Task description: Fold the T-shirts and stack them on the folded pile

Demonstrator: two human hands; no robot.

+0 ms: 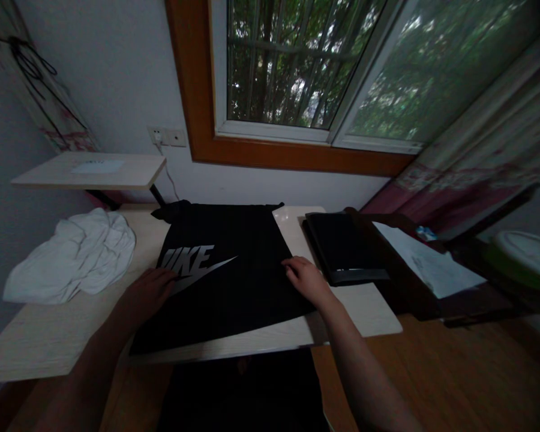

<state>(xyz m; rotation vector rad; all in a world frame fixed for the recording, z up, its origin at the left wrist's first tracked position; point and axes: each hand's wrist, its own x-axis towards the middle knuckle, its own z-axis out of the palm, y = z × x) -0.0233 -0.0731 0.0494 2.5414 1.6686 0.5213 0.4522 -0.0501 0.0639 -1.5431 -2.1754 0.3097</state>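
Note:
A black T-shirt [234,300] with a grey Nike logo lies spread on the pale table, its sides running inward toward the far end. My left hand [150,294] is at its left edge, fingers bent over the cloth and covering part of the lettering. On the opposite edge, my right hand [303,277] pinches the fabric between thumb and fingers. The undersides of both hands are hidden. A bunched bit of black cloth [173,210] sticks out at the far left corner.
A crumpled white cloth [78,255] lies left on the table [40,342], below a small raised shelf [94,171]. Right of the shirt sits a black laptop-like slab [342,246]. Beyond it, a dark stand holds white paper [425,258]. A window [306,66] is behind.

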